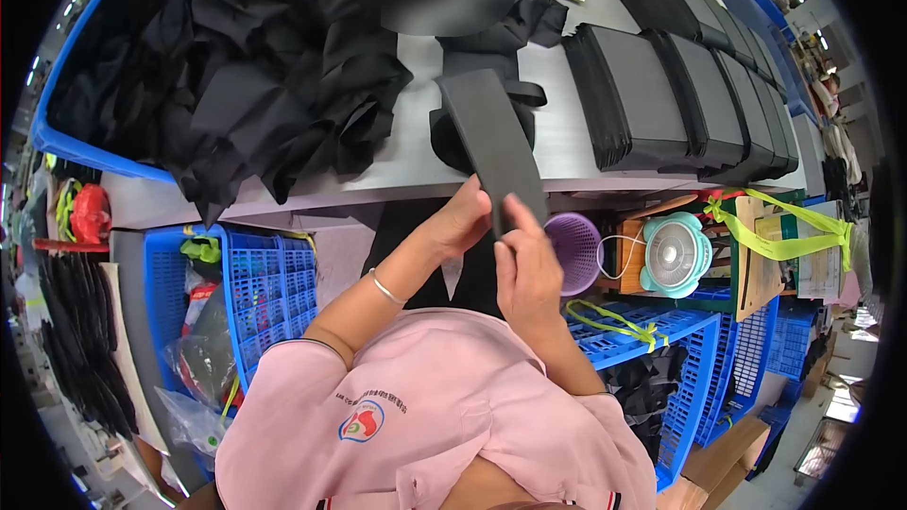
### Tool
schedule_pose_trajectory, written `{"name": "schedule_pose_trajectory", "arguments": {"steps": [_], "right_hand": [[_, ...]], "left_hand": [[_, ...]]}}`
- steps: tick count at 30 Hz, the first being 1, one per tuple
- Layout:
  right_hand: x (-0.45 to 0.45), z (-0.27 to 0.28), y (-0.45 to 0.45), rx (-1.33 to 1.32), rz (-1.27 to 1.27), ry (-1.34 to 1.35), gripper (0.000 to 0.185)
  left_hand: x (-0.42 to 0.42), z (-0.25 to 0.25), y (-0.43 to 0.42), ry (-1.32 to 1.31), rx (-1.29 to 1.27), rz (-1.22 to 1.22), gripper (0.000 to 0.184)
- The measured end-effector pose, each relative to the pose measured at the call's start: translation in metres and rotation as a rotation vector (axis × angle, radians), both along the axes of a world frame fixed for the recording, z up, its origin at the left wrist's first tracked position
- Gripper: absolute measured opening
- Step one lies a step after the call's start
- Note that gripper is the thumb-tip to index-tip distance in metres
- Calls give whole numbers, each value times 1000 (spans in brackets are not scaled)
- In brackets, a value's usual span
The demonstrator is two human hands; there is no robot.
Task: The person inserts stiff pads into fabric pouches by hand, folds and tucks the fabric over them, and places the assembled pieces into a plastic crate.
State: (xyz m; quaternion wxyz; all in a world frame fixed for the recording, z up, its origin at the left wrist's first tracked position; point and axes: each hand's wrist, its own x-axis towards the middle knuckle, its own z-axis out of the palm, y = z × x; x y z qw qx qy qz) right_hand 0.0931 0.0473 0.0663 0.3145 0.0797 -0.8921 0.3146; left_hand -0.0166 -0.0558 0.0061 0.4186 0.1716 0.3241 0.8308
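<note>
A long, flat, dark grey folded panel (493, 137) is held up at a slant over the table's front edge. Its material looks like fabric, but I cannot tell for certain. My left hand (460, 217), below a silver bangle, is closed on the panel's lower left side. On the lower right side, my right hand (529, 269) is closed too, thumb and fingers gripping the edge. Behind the panel, black pieces (477, 61) lie on the table, one with a strap-like loop (526, 93); the panel partly hides them.
A blue-rimmed bin (57, 137) heaped with black fabric pieces (255, 76) fills the table's left. Stacks of folded dark panels (652, 99) stand right. Below are a purple basket (573, 253), a turquoise fan (676, 254) and blue crates (274, 297). A blurred patch covers the top centre.
</note>
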Motion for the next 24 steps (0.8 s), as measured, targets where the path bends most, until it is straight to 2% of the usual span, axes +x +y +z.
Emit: {"name": "schedule_pose_trajectory", "arguments": {"steps": [2, 7, 8, 9, 10, 11, 12, 14, 17, 18, 19, 21, 23, 24], "right_hand": [[15, -5, -5, -337, 102, -304, 8], [27, -4, 13, -671, 250, -466, 10], [27, -4, 11, -528, 148, -362, 10], [27, -3, 9, -384, 48, -258, 10], [26, -4, 7, -239, -52, -155, 10], [26, -5, 9, -103, -159, -139, 10], [25, -7, 12, -76, -194, -143, 10], [28, -16, 18, -199, -172, -218, 13], [33, -32, 12, -692, -145, -326, 24], [37, -33, 11, -684, -114, -324, 38], [40, -34, 13, -723, -65, -409, 42], [45, -26, 22, -726, 21, -641, 45], [54, -46, 35, -733, 37, -628, 43], [58, -52, 40, -734, 48, -624, 43]], "left_hand": [[0, -15, -8, -32, 58, -66, 121], [12, 11, -11, -34, 185, 51, 114], [12, 14, -14, -48, 188, 59, 113], [12, 15, -20, -120, 160, 76, 95], [13, 14, -22, -127, 118, 87, 86], [14, 12, -23, -134, 78, 99, 77], [15, 10, -24, -140, 39, 113, 69], [18, 8, -26, -152, -27, 110, 58], [19, 10, -26, -175, -104, 80, 49], [20, 11, -26, -195, -126, 89, 47], [21, 13, -26, -215, -147, 97, 44], [28, 20, -19, -61, -197, 113, 46], [35, 22, -15, 190, -293, 172, 47], [35, 16, -14, 336, -449, 350, 46]]}}
